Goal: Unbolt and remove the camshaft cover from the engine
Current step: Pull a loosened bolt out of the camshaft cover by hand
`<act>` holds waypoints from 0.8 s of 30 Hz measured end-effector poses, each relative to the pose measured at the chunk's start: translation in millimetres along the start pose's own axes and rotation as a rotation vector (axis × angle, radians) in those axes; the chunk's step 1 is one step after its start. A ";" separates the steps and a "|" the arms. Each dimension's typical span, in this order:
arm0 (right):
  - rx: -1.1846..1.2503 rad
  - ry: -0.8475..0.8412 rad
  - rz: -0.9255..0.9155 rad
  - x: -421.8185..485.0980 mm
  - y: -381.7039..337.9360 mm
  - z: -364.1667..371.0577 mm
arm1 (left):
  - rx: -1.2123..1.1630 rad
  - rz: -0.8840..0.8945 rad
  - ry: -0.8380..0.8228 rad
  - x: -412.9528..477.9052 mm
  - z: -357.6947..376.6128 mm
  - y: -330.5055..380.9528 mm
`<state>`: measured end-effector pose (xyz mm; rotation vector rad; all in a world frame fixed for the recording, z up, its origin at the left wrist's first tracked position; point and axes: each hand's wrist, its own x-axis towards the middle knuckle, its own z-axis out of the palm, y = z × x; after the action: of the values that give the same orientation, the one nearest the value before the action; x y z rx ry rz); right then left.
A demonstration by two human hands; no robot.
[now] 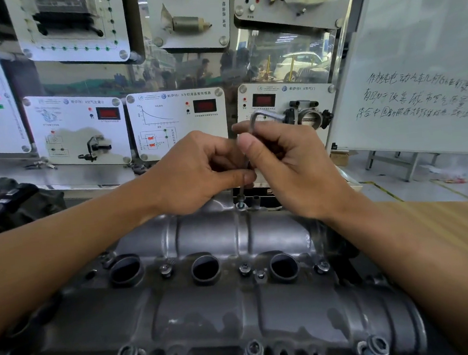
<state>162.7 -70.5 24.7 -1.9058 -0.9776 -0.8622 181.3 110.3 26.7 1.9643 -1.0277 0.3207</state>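
1. Camshaft cover: grey cast metal, filling the lower centre of the frame, long axis left to right. It sits on the engine, not yet lifted.
2. Hex key: L-shaped, centre of frame. The long shaft stands close to upright and the short arm points toward the right edge of the frame. Its lower tip appears seated in item 3.
3. Bolt: at the far edge of the cover, directly below both hands (the relation the coming turn depends on: bolt beneath the fingers, shaft in line with it).
4. Left hand: thumb and fingers curled, pinching the lower shaft. It is the nearer hand to the bolt and likely steadies the key.
5. Right hand: fingers curled round the upper shaft just under the bend, placed to swing the short arm.
6. Other bolts: a middle row between three round plug wells and a row along the bottom edge, all in place. By that count most of the unbolting remains.
7. Whiteboard: handwritten, right of frame, well apart from the work.
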 end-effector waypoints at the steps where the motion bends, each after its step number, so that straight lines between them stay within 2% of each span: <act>1: 0.022 0.033 0.011 0.5 -0.3 1.3 | -0.001 0.017 0.023 0.3 0.9 1.7; 5: 0.120 0.120 0.084 2.4 1.4 0.7 | 0.027 0.036 0.059 3.2 4.1 1.7; 12: 0.068 0.002 0.086 -0.7 6.1 -3.6 | -0.031 -0.029 -0.056 0.6 -0.8 -1.0; 15: 0.135 0.005 0.065 0.7 2.3 -2.5 | 0.008 0.001 0.027 1.2 -0.1 -0.8; 19: 0.339 0.074 0.108 5.1 -2.9 2.9 | 0.030 0.061 0.098 2.8 4.4 4.6; 24: 0.243 0.037 0.126 6.3 0.1 -1.6 | -0.021 0.016 -0.007 0.9 0.7 0.5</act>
<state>165.4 -70.0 30.5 -1.7174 -0.8873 -0.6710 181.4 109.1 27.1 1.9404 -1.0481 0.3109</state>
